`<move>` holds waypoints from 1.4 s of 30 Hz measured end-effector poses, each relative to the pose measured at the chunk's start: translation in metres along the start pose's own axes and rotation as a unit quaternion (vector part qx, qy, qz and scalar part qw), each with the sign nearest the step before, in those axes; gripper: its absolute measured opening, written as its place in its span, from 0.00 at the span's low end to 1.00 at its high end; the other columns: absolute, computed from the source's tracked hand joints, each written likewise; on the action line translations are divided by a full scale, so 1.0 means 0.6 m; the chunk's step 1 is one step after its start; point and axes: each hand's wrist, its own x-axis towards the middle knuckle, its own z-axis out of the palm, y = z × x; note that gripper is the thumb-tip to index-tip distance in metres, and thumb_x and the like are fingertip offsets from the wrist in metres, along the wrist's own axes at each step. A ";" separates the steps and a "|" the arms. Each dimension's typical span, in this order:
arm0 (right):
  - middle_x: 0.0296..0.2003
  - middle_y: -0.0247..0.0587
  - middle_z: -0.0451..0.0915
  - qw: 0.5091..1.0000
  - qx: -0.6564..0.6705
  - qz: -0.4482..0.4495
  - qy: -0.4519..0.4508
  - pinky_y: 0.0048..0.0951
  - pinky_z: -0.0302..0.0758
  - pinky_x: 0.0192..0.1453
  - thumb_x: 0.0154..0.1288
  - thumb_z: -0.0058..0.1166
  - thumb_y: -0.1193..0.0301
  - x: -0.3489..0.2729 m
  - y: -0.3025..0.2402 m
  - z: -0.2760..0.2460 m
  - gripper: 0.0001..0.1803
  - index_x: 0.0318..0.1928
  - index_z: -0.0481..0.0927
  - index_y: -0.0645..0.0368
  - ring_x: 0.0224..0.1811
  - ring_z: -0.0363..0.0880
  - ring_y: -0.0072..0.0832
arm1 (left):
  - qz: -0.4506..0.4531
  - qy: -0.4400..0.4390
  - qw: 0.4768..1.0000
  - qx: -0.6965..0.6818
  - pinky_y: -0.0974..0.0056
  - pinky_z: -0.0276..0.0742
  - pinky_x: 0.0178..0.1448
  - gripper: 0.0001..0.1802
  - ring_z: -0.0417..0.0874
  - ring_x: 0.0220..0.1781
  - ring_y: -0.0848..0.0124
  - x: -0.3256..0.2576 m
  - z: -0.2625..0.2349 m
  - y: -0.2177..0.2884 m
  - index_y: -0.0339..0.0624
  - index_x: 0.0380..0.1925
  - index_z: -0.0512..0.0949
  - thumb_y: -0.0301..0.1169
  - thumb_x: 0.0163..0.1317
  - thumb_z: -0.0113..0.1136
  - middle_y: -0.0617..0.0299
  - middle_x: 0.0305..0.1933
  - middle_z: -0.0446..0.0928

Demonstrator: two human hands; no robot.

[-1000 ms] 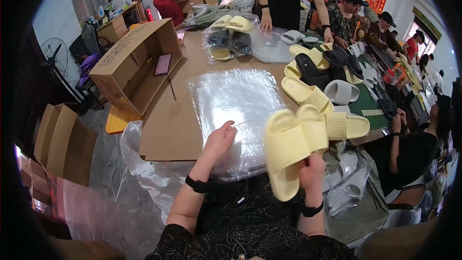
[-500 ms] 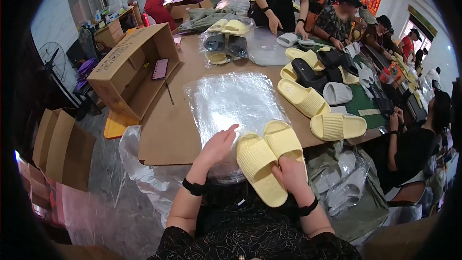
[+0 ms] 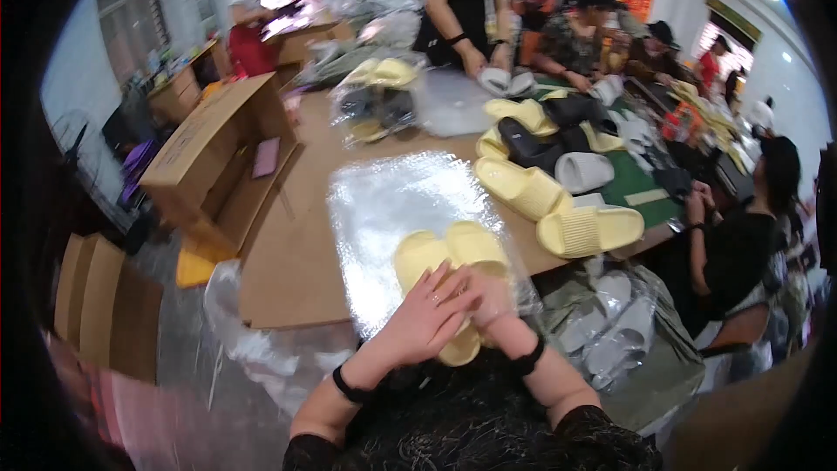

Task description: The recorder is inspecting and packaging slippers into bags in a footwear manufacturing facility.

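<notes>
A pair of pale yellow slippers (image 3: 476, 244) lies side by side over a stack of clear plastic bags (image 3: 370, 201) near the table's front edge. My right hand (image 3: 491, 301) is at the slippers' straps and appears to grip them, though motion blur and the other hand partly hide its fingers. Across the slippers reaches my left hand (image 3: 427, 314), its fingers stretched out and overlapping the right hand. The toe end of one slipper shows below the hands.
An open cardboard box (image 3: 218, 157) lies on its side at the table's left, a pink pad (image 3: 266, 158) inside. Yellow, black and grey slippers (image 3: 521, 187) pile up at the right. Bagged slippers (image 3: 377, 103) sit at the back. A co-worker in black (image 3: 466, 9) stands across the table.
The slippers have moved away from my body and slightly left, onto the plastic bags. My left hand has moved from the bags to the right, over the slippers and my right hand.
</notes>
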 end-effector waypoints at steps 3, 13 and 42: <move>0.39 0.44 0.83 0.825 0.562 -0.028 0.057 0.42 0.77 0.45 0.64 0.59 0.64 0.010 -0.002 0.046 0.13 0.45 0.81 0.57 0.41 0.82 0.46 | 0.034 -0.002 0.999 -0.032 0.44 0.44 0.81 0.27 0.49 0.81 0.44 -0.022 -0.002 0.009 0.47 0.70 0.68 0.34 0.71 0.45 0.49 0.79 0.56; 0.31 0.56 0.83 0.993 -0.088 0.053 0.057 0.51 0.78 0.37 0.73 0.46 0.57 0.147 0.057 0.124 0.18 0.42 0.76 0.62 0.33 0.83 0.54 | 0.037 -0.086 0.975 -0.201 0.48 0.46 0.81 0.31 0.51 0.80 0.46 -0.026 -0.025 0.023 0.42 0.72 0.64 0.44 0.73 0.46 0.47 0.78 0.56; 0.54 0.59 0.76 0.992 0.032 -0.016 0.124 0.46 0.73 0.60 0.71 0.53 0.59 0.097 0.050 0.111 0.28 0.62 0.69 0.67 0.56 0.75 0.53 | -0.247 0.163 0.950 0.097 0.46 0.52 0.79 0.32 0.57 0.77 0.42 -0.078 0.069 -0.213 0.42 0.71 0.64 0.45 0.71 0.51 0.37 0.75 0.59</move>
